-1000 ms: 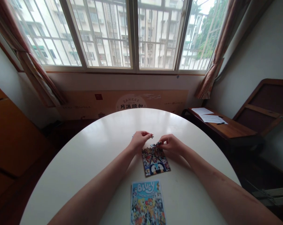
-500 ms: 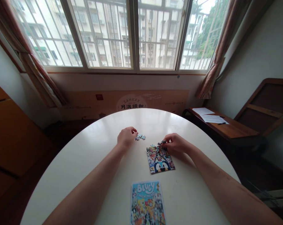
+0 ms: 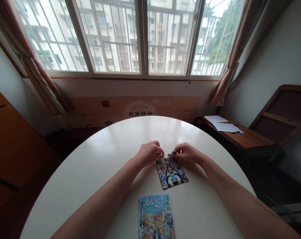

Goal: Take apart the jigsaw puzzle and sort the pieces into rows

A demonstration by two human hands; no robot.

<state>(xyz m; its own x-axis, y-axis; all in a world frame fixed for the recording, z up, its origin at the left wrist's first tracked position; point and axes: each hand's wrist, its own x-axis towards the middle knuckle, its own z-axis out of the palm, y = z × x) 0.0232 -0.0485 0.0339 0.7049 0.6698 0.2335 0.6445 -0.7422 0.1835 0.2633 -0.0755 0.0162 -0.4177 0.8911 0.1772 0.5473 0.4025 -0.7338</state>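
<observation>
A partly assembled jigsaw puzzle (image 3: 172, 172) with a blue dog face lies on the white round table (image 3: 90, 176). At its upper left corner is my left hand (image 3: 150, 153), fingers pinched on a small puzzle piece (image 3: 162, 155). My right hand (image 3: 187, 153) is at the upper right edge, its fingers closed on a puzzle piece (image 3: 174, 152). Loose pieces behind my left hand are mostly hidden; a bit of one (image 3: 142, 145) shows. Nearer to me lies a Bluey picture card (image 3: 157, 215).
On the right stands a wooden side table (image 3: 252, 139) with papers (image 3: 227, 127) and a dark pen. A printed cardboard panel (image 3: 90, 109) leans below the barred window. Curtains hang on both sides, and an orange cabinet (image 3: 13, 142) is at the left.
My left hand has moved right and towards me, from the loose pieces to the puzzle's upper left corner. The puzzle has shifted and turned slightly. My right hand has hardly moved.
</observation>
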